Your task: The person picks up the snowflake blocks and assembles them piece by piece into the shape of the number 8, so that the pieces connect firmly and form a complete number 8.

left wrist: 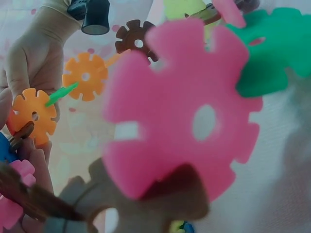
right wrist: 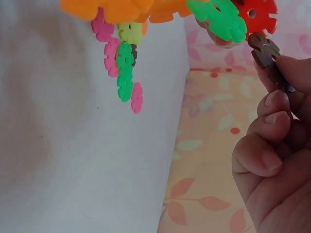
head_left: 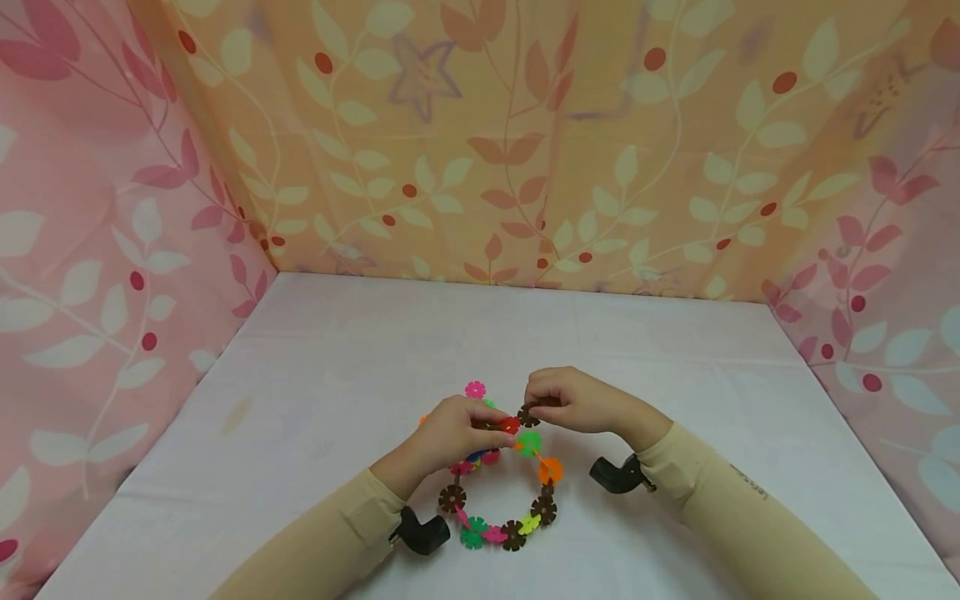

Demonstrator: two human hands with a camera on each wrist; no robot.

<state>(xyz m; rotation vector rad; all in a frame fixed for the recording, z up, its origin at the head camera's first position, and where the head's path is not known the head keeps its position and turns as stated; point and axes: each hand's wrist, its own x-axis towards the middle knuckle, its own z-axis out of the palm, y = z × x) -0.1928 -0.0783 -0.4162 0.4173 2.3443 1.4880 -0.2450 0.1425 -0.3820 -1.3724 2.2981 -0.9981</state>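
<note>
A chain of notched, flower-shaped plastic building discs forms a loop above and on the table, with a brown disc (head_left: 452, 498) at its left side and an orange disc (head_left: 551, 471) at its right. My left hand (head_left: 463, 432) pinches the chain at its far side, next to a red disc (head_left: 510, 425). Between thumb and fingers, my right hand (head_left: 576, 402) pinches a brown disc (right wrist: 265, 51) that touches the red one. A light green disc (head_left: 529, 442) hangs just below. In the left wrist view a pink disc (left wrist: 180, 107) fills the middle. My left palm hides part of the chain.
Behind my left hand more discs lie on the white table (head_left: 360, 333), among them a pink one (head_left: 476, 389). Patterned cloth walls (head_left: 480, 167) stand around the table. A black wrist camera (head_left: 618, 475) juts from each sleeve.
</note>
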